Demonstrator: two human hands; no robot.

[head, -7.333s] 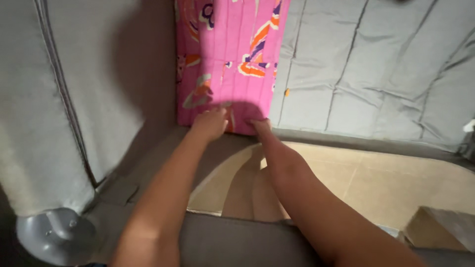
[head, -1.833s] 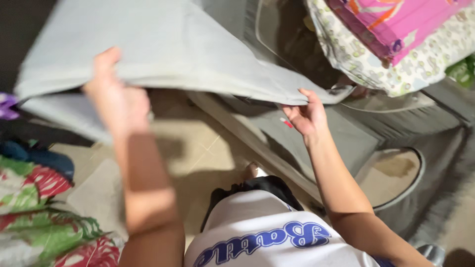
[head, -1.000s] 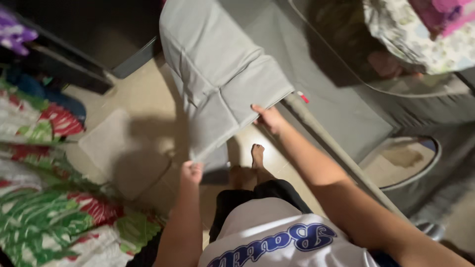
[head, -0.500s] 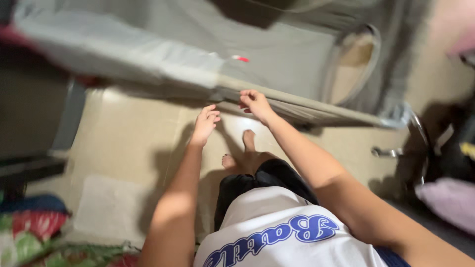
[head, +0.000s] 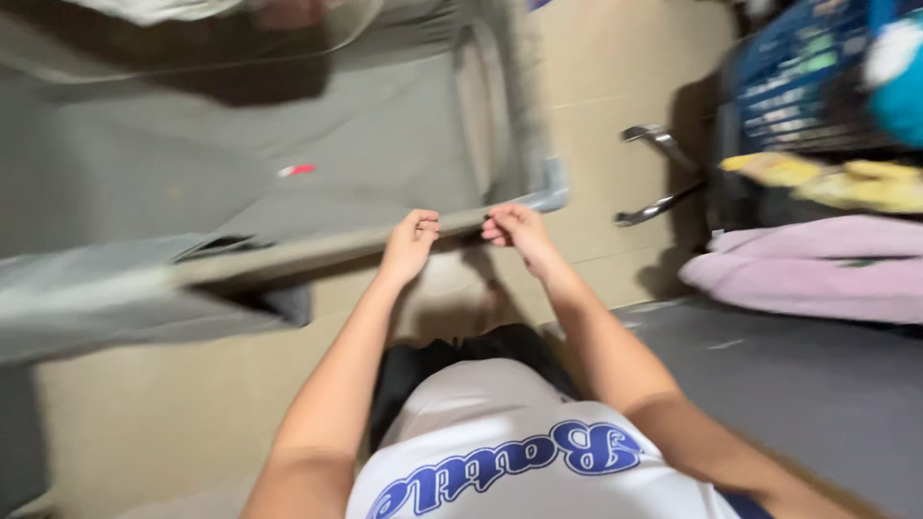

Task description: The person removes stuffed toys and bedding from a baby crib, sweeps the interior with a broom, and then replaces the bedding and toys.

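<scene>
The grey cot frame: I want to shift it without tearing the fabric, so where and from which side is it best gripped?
Probably the near side rail of the grey cot frame, from the tiled-floor side, fingers curled over its top. The rail runs long and stiff along the edge nearest the person, where the left hand and right hand already sit; the fabric bed behind it looks slack.

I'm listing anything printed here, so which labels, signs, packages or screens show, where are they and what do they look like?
Small tag: on the grey fabric cover, up and left of the left hand; a thin red and white strip.
Shirt lettering: across the white shirt at the bottom; curly blue letters.
No packages, signs or screens can be made out; the right side is blurred.
</scene>
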